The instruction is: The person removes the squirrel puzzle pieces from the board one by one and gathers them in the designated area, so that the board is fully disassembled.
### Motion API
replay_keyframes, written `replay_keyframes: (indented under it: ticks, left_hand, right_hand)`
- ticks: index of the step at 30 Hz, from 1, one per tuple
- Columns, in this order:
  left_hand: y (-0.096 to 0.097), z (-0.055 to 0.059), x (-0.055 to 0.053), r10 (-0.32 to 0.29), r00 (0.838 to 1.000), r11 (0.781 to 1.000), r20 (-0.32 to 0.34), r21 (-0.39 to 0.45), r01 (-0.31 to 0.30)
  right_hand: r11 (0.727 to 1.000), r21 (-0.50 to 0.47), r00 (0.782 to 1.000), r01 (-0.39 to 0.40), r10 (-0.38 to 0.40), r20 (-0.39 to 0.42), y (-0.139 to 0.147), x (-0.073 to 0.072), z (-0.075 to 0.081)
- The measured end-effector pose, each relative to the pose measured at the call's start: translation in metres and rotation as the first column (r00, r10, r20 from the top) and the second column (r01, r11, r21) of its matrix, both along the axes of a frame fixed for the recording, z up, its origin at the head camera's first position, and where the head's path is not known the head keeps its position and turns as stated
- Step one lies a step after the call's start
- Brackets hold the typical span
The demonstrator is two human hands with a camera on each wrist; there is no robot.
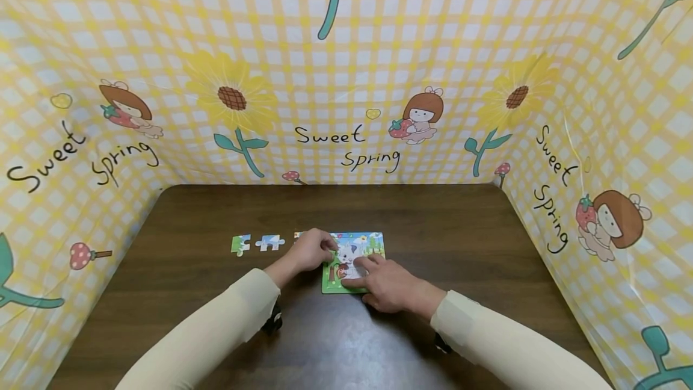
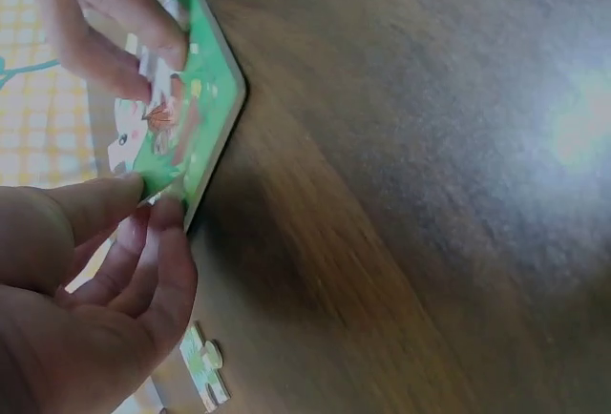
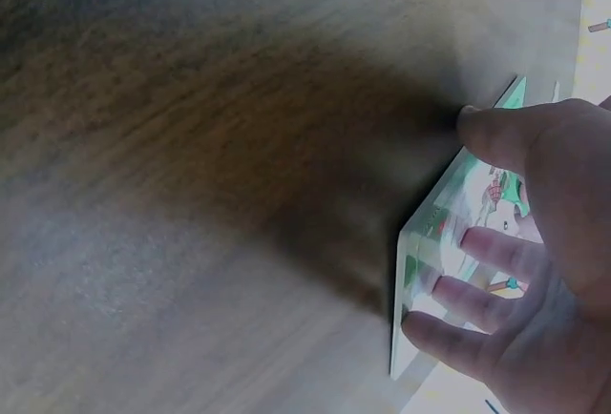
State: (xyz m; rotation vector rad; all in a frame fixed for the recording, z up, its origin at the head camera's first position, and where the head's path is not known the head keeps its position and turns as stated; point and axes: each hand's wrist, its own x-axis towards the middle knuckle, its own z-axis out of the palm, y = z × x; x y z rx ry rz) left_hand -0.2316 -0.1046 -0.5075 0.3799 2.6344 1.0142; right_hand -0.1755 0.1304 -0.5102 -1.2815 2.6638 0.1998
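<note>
A jigsaw puzzle board [image 1: 338, 288] with a green border and a white cartoon animal lies on the table under both hands. My left hand [image 1: 311, 250] is at its left side. In the left wrist view, the thumb and fingers pinch a green puzzle piece [image 2: 160, 183], held at a slant over the board's edge. My right hand [image 1: 392, 284] rests on the board's lower right part with its fingers spread. In the right wrist view, its fingertips [image 3: 447, 285] touch the picture and the thumb lies along the near edge.
Two loose puzzle pieces lie on the brown table [image 1: 216, 306] to the left, one green and white [image 1: 240, 245], one blue and white [image 1: 270, 242]. Another piece shows partly behind my left hand. A yellow checked cloth [image 1: 335, 77] surrounds the table's back and sides.
</note>
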Motion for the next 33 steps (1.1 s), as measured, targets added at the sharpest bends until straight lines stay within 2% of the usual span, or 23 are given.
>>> replay_keyframes:
  ticks: [5, 10, 15, 19, 23, 28, 33]
  left_hand:
    - [-0.004, 0.002, 0.001, 0.017, 0.998, 0.997, 0.054, 0.081, -0.022]
    - [-0.008, 0.001, 0.003, 0.022, 0.997, 0.99, 0.072, 0.138, -0.032]
    - [-0.01, 0.004, 0.005, 0.04, 0.996, 0.97, 0.086, 0.235, -0.059]
    - [-0.016, 0.009, 0.006, 0.071, 0.989, 0.955, 0.131, 0.277, -0.105]
    - [-0.032, 0.013, 0.009, 0.081, 0.985, 0.949, 0.152, 0.292, -0.123]
    - [-0.06, 0.018, 0.016, 0.094, 0.989, 0.942, 0.11, 0.311, -0.124]
    - [-0.094, 0.016, 0.023, 0.15, 0.98, 0.931, 0.133, 0.315, -0.186]
  right_hand:
    - [1.0, 0.001, 1.0, 0.005, -0.005, 0.01, -0.001, 0.0, 0.001]
    - [1.0, -0.005, 1.0, -0.006, 0.006, -0.002, -0.003, -0.001, 0.004]
    - [1.0, 0.003, 1.0, -0.012, 0.012, 0.005, -0.004, -0.002, 0.006]
    - [1.0, 0.008, 1.0, -0.004, 0.003, 0.027, -0.002, -0.001, 0.004]
    - [1.0, -0.009, 0.998, 0.007, -0.007, 0.055, 0.0, 0.0, 0.001]
    - [0.999, -0.04, 0.997, 0.023, -0.02, 0.069, 0.003, 0.003, -0.002]
    - [0.996, -0.074, 0.995, 0.046, -0.039, 0.095, 0.005, 0.007, -0.005]
